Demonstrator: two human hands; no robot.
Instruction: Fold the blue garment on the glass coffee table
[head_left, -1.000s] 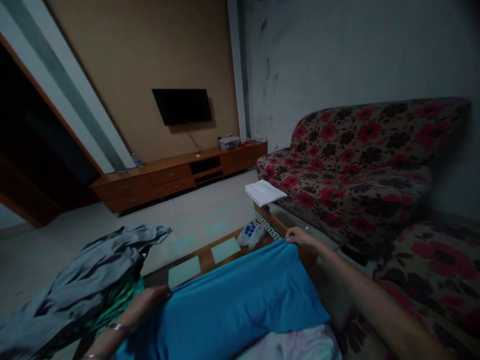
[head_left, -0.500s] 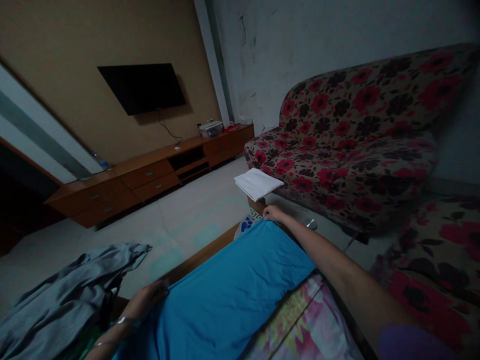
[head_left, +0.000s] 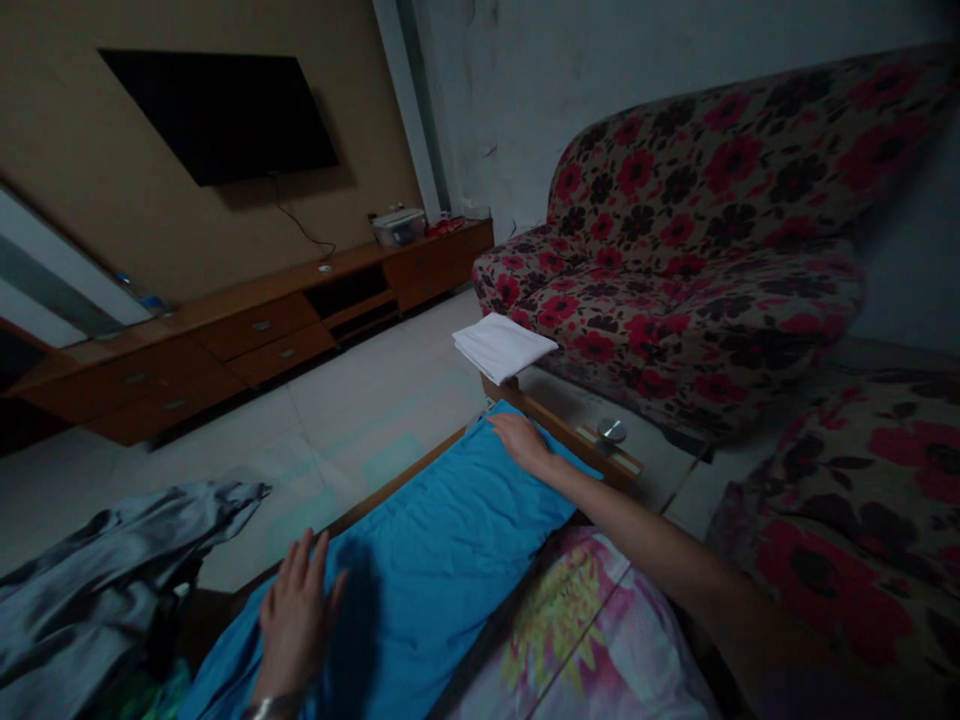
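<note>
A blue cloth garment (head_left: 435, 530) lies spread over a wooden-edged table, a few soft wrinkles across it. My right hand (head_left: 523, 443) rests flat on its far right corner, fingers stretched out. Over the near left part, my left hand (head_left: 296, 605) is open with the fingers apart, casting a shadow on the cloth; whether it touches cannot be made out. Nearer to me lies a pink and white fabric with a yellow flower print (head_left: 559, 620), partly beneath my right arm.
Grey clothes (head_left: 127, 550) are heaped at the left. A folded white cloth (head_left: 504, 347) sits beyond the table's far end. Farther off stand a floral sofa (head_left: 675, 240), a low wooden cabinet (head_left: 262, 325) and a wall-mounted television (head_left: 225, 115).
Both hands have let go of the blue garment's far edge and opened. The garment now lies down on the table. My view has shifted slightly to the right.
</note>
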